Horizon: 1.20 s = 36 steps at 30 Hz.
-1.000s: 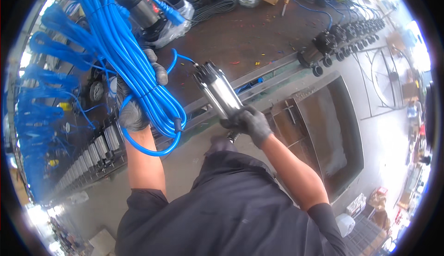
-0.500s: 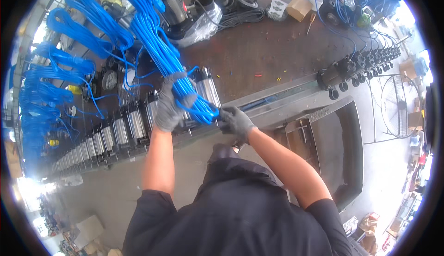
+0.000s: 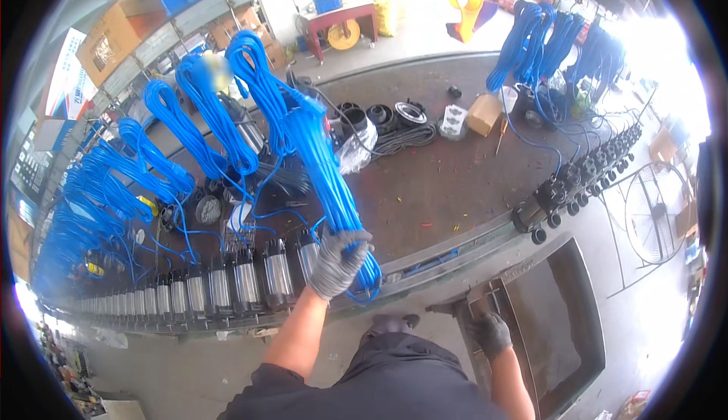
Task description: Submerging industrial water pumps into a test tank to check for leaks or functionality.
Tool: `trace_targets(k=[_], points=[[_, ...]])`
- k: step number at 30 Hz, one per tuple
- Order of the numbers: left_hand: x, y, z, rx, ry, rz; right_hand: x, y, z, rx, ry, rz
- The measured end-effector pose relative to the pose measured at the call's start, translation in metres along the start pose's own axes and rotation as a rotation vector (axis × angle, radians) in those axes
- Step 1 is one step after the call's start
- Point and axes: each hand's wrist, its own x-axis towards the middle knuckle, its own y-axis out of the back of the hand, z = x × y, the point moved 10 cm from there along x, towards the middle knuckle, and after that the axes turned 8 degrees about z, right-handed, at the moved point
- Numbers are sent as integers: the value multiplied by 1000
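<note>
At the lower right, my right hand (image 3: pixel 491 334) overlaps the grey trough (image 3: pixel 553 310), too dark to tell whether its fingers hold anything. Just below centre, my left hand (image 3: pixel 337 264) has its fingers curled closed around the blue cable coil (image 3: pixel 324 173); a slack grip could drop it against the steel cylinders (image 3: pixel 246 282).

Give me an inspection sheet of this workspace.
Surface: brown worktop, small red and yellow bits scattered.
Job's things: blue cable coil; silver cylinders in a row, near edge.
Clutter: clear plastic bag, brown box, screwdriver.
Grips: left grip around the coil; right grip over the trough, hold unclear.
Cables: more blue coils at left and far right; dark cable on the worktop.
Surroundings: standing fan at right; maroon table beyond the worktop.
</note>
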Motion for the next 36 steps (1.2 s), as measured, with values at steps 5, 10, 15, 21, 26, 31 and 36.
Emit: trace_targets(k=[5,10,15,21,26,31,36], points=[[32,-15,32,28,-226,15,-32,47,7,43,5,255],[99,-10,71,-64,-311,8,-38,56,20,162,-62,264],[156,6,82,-22,-398,88,-54,19,-16,-855,555,8],[213,28,48,128,-307,104,-55,48,13,125,85,98],[213,35,49,91,-234,212,-55,55,17,25,71,153],[196,29,84,256,-412,218,-55,60,30,127,26,170],[210,30,72,104,-271,231,-49,50,30,-36,158,88]])
